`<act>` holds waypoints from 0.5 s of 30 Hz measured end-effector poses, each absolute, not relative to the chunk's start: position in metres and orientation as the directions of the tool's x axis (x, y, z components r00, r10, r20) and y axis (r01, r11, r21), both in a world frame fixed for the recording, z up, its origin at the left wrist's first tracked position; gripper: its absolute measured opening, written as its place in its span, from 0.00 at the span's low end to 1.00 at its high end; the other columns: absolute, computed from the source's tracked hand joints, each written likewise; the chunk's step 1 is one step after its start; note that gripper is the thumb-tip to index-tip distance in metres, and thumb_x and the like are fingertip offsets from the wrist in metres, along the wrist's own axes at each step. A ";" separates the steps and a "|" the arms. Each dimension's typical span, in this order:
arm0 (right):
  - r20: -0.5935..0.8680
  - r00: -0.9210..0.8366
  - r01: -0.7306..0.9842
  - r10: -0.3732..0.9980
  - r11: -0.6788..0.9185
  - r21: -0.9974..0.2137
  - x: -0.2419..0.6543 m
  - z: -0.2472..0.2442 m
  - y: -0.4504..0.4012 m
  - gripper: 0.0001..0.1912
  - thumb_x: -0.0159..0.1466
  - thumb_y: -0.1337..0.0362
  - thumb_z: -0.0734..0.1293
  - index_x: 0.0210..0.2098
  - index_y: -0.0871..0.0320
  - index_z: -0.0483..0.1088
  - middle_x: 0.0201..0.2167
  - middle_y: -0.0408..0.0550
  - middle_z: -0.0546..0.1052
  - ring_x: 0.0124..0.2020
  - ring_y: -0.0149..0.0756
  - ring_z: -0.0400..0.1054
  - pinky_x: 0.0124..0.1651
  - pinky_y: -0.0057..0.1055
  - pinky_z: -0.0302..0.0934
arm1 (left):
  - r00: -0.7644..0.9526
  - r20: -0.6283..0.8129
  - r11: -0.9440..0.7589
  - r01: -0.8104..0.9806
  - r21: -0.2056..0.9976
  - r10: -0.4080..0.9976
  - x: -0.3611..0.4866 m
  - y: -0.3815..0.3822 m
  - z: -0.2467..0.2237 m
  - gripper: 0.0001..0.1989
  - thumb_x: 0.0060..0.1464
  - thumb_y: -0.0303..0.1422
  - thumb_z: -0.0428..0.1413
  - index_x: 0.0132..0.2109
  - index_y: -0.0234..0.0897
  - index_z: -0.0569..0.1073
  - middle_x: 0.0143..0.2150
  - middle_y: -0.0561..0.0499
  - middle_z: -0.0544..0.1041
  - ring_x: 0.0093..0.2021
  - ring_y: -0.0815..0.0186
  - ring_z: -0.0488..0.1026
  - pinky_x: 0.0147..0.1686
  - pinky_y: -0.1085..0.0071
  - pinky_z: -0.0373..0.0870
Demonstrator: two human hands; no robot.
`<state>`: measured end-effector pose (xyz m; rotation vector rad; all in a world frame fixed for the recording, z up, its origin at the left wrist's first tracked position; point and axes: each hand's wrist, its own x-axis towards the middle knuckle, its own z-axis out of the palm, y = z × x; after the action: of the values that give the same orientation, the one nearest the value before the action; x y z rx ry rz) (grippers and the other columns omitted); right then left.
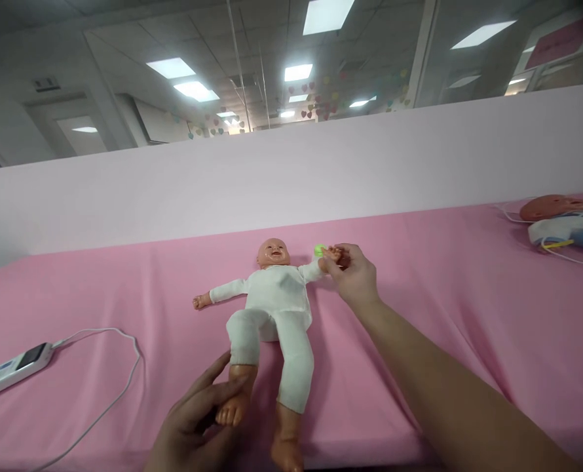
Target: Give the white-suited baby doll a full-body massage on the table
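A baby doll [279, 292] in white clothes lies face up on the pink sheet [168, 275], its head toward the wall and its feet at the near edge. My left hand [198, 413] is closed around the doll's lower leg and foot on the left side of the view. With my right hand [355, 272] I grip the doll's hand on the right side, the fingers wrapped behind it. A small bright green object [319, 250] sits beside that doll hand; what it is I cannot make out.
A white device [14, 370] with a dark screen and a white cable lies at the left. Another doll [557, 208] with tubes lies at the far right. Behind the sheet stands a low white wall [291, 177] with glass above.
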<state>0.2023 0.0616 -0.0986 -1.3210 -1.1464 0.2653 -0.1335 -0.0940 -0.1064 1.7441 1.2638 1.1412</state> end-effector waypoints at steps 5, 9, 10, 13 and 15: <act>0.761 0.115 0.605 0.639 0.562 -0.564 0.158 -0.097 0.047 0.08 0.65 0.61 0.71 0.44 0.51 0.76 0.41 0.46 0.82 0.41 0.39 0.76 0.44 0.35 0.72 | 0.154 0.311 -0.347 0.386 0.855 0.938 -0.120 -0.068 -0.106 0.18 0.52 0.38 0.67 0.52 0.47 0.84 0.73 0.44 0.63 0.68 0.39 0.66 0.49 0.59 0.81; 0.740 -0.207 0.677 0.640 0.640 -0.364 0.142 -0.102 0.046 0.05 0.64 0.69 0.72 0.39 0.53 0.77 0.38 0.46 0.81 0.39 0.39 0.74 0.42 0.34 0.68 | 0.148 0.299 -0.332 0.347 0.877 0.943 -0.102 -0.053 -0.094 0.20 0.53 0.38 0.66 0.54 0.46 0.83 0.72 0.43 0.66 0.69 0.42 0.65 0.54 0.58 0.78; 0.719 -0.262 0.675 0.643 0.655 -0.340 0.139 -0.104 0.046 0.06 0.63 0.70 0.72 0.38 0.53 0.77 0.37 0.45 0.81 0.39 0.38 0.74 0.42 0.34 0.67 | 0.138 0.296 -0.326 0.332 0.885 0.945 -0.097 -0.051 -0.090 0.20 0.52 0.38 0.66 0.54 0.46 0.82 0.71 0.43 0.67 0.70 0.43 0.64 0.55 0.58 0.77; 0.693 -0.315 0.652 0.648 0.678 -0.338 0.136 -0.107 0.047 0.07 0.63 0.72 0.72 0.35 0.53 0.77 0.36 0.45 0.80 0.39 0.39 0.73 0.42 0.35 0.67 | 0.131 0.299 -0.325 0.296 0.898 0.945 -0.086 -0.049 -0.082 0.19 0.52 0.37 0.66 0.52 0.42 0.83 0.69 0.43 0.70 0.73 0.46 0.57 0.60 0.58 0.73; 0.707 -0.213 0.598 0.675 0.662 -0.452 0.137 -0.107 0.048 0.04 0.63 0.69 0.73 0.36 0.53 0.77 0.36 0.45 0.80 0.39 0.39 0.74 0.43 0.36 0.68 | 0.128 0.288 -0.313 0.280 0.907 0.949 -0.086 -0.053 -0.082 0.18 0.52 0.37 0.66 0.51 0.41 0.83 0.69 0.42 0.70 0.74 0.46 0.56 0.59 0.59 0.74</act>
<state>0.1374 0.0480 -0.1067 -1.0003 -1.9007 0.0992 -0.0859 -0.0534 -0.0822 1.7067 1.2002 1.2101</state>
